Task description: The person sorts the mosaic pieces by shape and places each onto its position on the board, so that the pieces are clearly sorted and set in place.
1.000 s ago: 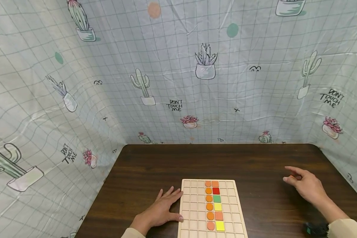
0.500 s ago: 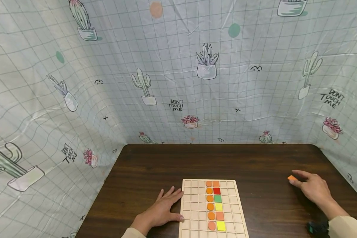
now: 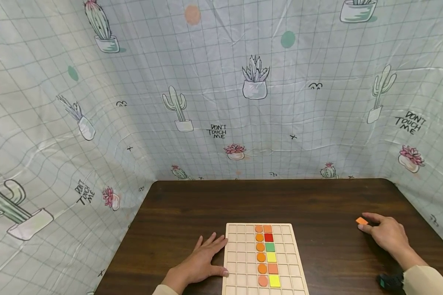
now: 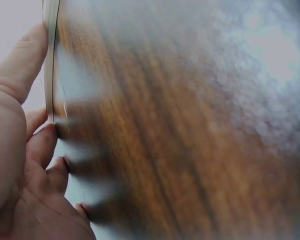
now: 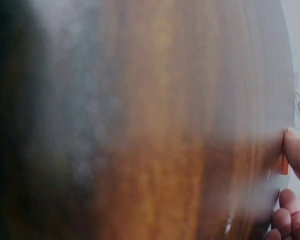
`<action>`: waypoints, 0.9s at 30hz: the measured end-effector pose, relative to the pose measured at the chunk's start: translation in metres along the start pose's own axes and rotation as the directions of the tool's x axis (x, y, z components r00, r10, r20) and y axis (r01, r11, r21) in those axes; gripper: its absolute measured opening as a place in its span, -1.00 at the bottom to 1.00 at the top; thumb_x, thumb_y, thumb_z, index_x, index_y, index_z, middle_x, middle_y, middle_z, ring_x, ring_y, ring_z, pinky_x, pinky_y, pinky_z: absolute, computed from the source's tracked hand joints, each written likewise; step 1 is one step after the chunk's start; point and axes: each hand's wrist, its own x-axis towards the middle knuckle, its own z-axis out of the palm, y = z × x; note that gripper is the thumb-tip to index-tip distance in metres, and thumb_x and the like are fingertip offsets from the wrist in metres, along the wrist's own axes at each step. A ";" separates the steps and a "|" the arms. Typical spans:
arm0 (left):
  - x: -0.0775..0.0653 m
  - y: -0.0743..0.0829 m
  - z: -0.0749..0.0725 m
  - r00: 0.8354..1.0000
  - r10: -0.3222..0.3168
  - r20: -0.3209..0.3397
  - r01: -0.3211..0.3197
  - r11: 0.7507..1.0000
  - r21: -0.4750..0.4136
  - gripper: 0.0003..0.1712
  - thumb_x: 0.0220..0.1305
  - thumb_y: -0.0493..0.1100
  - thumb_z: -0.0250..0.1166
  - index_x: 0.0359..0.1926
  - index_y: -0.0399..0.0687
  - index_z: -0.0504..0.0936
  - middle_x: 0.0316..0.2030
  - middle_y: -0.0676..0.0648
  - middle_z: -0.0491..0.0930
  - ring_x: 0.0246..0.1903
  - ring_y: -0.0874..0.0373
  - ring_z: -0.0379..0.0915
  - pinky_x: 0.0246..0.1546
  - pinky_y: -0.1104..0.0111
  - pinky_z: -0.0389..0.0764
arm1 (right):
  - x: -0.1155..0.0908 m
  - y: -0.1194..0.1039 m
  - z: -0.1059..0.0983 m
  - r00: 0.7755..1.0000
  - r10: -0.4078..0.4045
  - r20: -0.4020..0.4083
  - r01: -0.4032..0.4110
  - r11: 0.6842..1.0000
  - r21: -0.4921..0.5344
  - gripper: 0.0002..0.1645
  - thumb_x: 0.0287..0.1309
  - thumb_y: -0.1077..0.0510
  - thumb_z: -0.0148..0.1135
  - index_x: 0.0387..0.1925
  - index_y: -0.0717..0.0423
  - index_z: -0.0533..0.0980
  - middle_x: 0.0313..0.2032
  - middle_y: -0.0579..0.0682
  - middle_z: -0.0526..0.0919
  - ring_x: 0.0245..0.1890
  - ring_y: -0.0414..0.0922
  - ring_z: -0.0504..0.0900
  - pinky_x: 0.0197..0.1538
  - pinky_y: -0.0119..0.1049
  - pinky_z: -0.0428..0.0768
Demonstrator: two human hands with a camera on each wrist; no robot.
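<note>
A pale wooden grid board (image 3: 240,262) lies on the dark table, bearing a column of orange and salmon discs (image 3: 261,257) beside a column of coloured squares (image 3: 271,257). My left hand (image 3: 197,262) rests flat on the tabletop with its fingers spread, thumb and index finger touching the board's left edge; the left wrist view shows fingertips against that edge. Well to the right of the board, my right hand (image 3: 387,235) pinches a small orange square tile (image 3: 361,221) between thumb and index finger. In the right wrist view the orange tile (image 5: 285,164) appears edge-on beneath the thumb.
Dark wood-grain table (image 3: 310,200) surrounds the board, reaching back to a hanging cactus-print cloth (image 3: 214,102) that also covers both sides. A black device (image 3: 389,282) sits at the right wrist, by the sleeve.
My right hand has shifted slightly downward from a second ago, and the orange tile now shows clearly at its fingertips. The left hand and the board stay in place.
</note>
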 end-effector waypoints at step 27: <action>0.001 -0.001 0.002 1.000 -0.008 -0.006 0.008 1.000 0.006 0.08 0.22 0.26 0.49 0.64 0.06 0.26 0.64 0.01 0.17 0.68 -0.11 -0.16 0.63 -0.25 -0.30 | -0.001 -0.001 -0.001 0.989 -0.147 0.022 0.147 0.989 0.016 -0.53 0.35 0.11 0.41 0.11 0.40 0.64 0.10 0.53 0.60 0.07 0.49 0.54 -0.01 0.32 0.54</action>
